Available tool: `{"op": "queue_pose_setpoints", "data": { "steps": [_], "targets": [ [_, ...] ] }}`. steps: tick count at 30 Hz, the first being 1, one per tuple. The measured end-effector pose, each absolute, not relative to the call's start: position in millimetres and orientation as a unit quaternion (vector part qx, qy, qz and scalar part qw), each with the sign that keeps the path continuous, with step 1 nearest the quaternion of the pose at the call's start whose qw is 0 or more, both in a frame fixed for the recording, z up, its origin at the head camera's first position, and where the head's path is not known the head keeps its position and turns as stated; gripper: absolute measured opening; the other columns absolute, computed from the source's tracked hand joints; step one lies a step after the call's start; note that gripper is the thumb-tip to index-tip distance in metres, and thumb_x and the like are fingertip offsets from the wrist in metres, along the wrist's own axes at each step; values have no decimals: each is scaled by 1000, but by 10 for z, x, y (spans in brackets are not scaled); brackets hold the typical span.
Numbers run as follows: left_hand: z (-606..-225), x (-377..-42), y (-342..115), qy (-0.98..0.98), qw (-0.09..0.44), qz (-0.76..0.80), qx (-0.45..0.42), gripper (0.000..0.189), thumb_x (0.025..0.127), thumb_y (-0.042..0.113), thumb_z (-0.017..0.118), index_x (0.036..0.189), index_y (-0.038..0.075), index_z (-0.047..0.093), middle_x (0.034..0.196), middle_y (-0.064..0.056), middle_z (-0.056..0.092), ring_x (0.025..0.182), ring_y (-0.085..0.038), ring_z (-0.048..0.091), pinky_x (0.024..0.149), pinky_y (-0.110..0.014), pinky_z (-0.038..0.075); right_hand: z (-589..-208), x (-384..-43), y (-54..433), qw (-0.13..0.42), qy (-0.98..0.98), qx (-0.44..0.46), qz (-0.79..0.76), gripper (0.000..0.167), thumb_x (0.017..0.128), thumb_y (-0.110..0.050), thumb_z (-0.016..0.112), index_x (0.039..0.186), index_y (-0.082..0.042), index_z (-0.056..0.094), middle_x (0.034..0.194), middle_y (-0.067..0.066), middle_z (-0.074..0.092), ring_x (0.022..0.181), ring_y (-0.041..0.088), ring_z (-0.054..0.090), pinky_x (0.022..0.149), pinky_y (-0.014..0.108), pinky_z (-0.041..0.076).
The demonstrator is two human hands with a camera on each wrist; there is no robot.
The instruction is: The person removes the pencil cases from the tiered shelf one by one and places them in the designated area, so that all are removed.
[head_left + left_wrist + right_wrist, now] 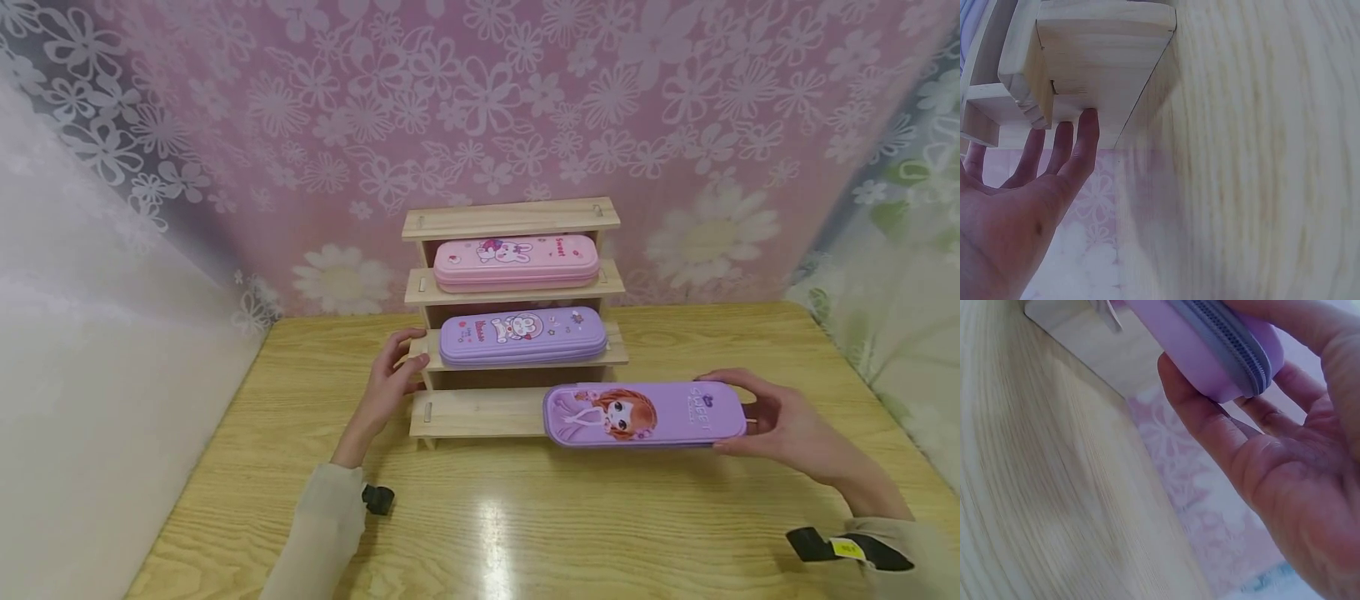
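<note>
The wooden rack [510, 218] is pale, smooth, flat-boarded and stepped like stairs. At its lower right, the right hand [776, 421] is clamped round the right end of a girl-print pencil case [675, 414], thumb on the near edge and fingers on the far one. This case is a long purple slab with rounded corners and a smooth moulded skin; a ridged, grey-toothed zip [1229, 339] wraps its end. Its left end overlaps the rack's lowest step; I cannot tell whether they touch. At the rack's left side, the left hand [390, 379] touches the wood with its fingers apart. Higher on the rack sit a lilac bunny pencil case [468, 337] and, one step above, a pink pencil case [465, 262], both rounded oblongs. Under the rack spreads a grainy, glossy table [300, 400]; behind it hangs flower-patterned cloth [480, 108].
</note>
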State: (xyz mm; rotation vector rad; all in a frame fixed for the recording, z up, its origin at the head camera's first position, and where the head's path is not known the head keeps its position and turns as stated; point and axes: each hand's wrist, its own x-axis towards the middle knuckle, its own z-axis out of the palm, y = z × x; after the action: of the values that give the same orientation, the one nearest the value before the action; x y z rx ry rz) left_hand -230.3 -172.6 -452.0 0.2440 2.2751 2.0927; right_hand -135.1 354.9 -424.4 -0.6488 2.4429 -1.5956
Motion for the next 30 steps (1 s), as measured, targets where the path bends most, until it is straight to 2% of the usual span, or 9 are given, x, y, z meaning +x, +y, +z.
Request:
{"op": "queue_pose_setpoints", "data": {
  "steps": [8, 14, 22, 26, 30],
  "targets": [
    [-4538, -2306, -1731, 733, 17, 676, 77, 41, 103, 17, 58, 143, 16, 50, 140, -18, 54, 107, -22, 66, 88, -55, 60, -4255, -1288, 3906, 74, 822, -190, -532, 81, 84, 18, 70, 154, -5, 38, 131, -17, 60, 92, 13, 71, 67, 33, 62],
    [-4522, -2296, -1724, 733, 16, 676, 76, 42, 103, 17, 58, 144, 15, 49, 140, -18, 54, 107, -21, 65, 89, -57, 59, -4331, -1274, 4167, 65, 768, -203, -605, 80, 82, 28, 61, 154, -1, 39, 134, -12, 61, 93, 11, 73, 69, 31, 62],
    [-4525, -2302, -1732, 729, 19, 679, 80, 42, 103, 17, 58, 144, 15, 49, 140, -18, 54, 106, -20, 65, 88, -55, 60, -4420, -1207, 4437, 36, 711, -200, -673, 83, 81, 36, 54, 154, -1, 39, 142, -8, 56, 96, 11, 71, 73, 27, 62],
    [-4525, -2307, -1731, 727, 18, 682, 84, 42, 103, 17, 58, 143, 13, 49, 140, -19, 54, 104, -20, 66, 87, -55, 60, -4437, -1174, 4504, 20, 691, -194, -696, 85, 81, 37, 52, 155, 0, 37, 142, -8, 56, 97, 11, 72, 73, 27, 62],
    [-4509, -2297, -1728, 725, 19, 683, 87, 42, 102, 17, 58, 143, 14, 50, 139, -18, 54, 105, -21, 66, 87, -56, 60, -4447, -1153, 4532, -12, 685, -169, -709, 84, 79, 38, 53, 153, -1, 43, 138, -7, 58, 93, 9, 73, 70, 25, 62]
  ]
}}
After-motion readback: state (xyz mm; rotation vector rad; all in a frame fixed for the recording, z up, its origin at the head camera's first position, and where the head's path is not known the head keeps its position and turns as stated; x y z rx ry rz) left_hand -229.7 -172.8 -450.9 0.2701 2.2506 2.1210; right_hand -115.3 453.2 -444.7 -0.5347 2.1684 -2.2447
